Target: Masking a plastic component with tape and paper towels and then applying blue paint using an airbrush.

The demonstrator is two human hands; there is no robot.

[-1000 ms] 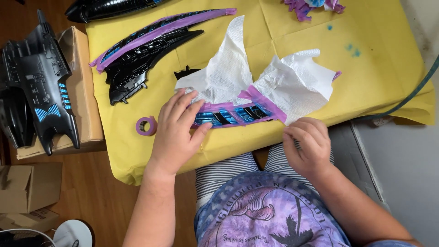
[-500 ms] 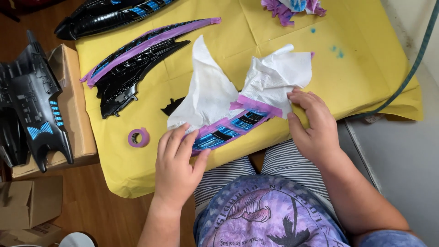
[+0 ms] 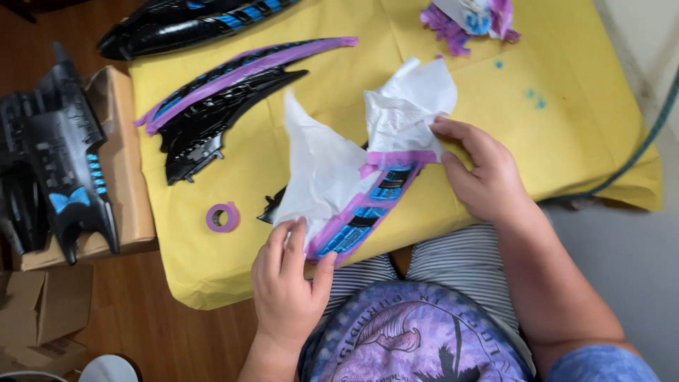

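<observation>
I see both hands on one masked part [image 3: 368, 209] — a long black and blue curved piece edged in purple tape, w/ white paper [image 3: 332, 170] taped over it. It lies on the yellow sheet [image 3: 566, 141] at the near edge, just above the lap, running diagonally from lower left up to the right.

Left hand [image 3: 286, 283] comes in from below, forearm nearly vertical, palm down. Fingers [image 3: 283, 244] lie flat on the paper's lower end; thumb [image 3: 324, 269] presses the taped tip from the right. So it's pinched on the part's near end, thumb and fingers together w/ the tape between.

Right hand [image 3: 484, 177] reaches in from the right, forearm angled up-left across the striped shorts [image 3: 453, 265], wrist a bit bent. Its fingertips are closed on the crumpled upper paper right at the tape line — a light pinch, thumb under, mostly hidden.

Around it: roll of purple tape [image 3: 223, 217] left of the part, near but apart. A second masked wing piece [image 3: 219, 99] lies further up the sheet, purple strip along its top. Another black-blue piece [image 3: 191, 25] sits at the sheet's far edge. Wad of used tape and paper [image 3: 470, 18] top right. Off the sheet at left, a black shell [image 3: 64, 177] rests on a cardboard box [image 3: 127, 163].
</observation>
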